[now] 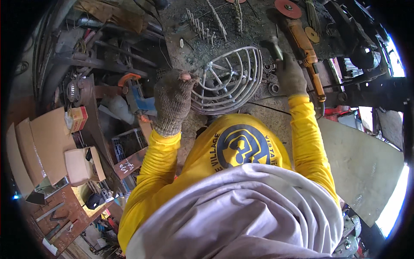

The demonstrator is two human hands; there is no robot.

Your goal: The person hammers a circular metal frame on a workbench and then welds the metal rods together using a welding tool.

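Your left glove (pixel 172 103) masks the nearest end of that curved rod frame (pixel 230 86), so its grip can't be read; your right glove (pixel 293 80) swallows the hammer's (pixel 275 49) handle end; beyond both, the top edge slices a pink disc (pixel 236 1).

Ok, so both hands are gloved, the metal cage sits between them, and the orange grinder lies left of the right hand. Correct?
Not quite: the head view shows the orange grinder to the right of the right hand. The metal cage does sit between that hand and the left hand, both gloved.
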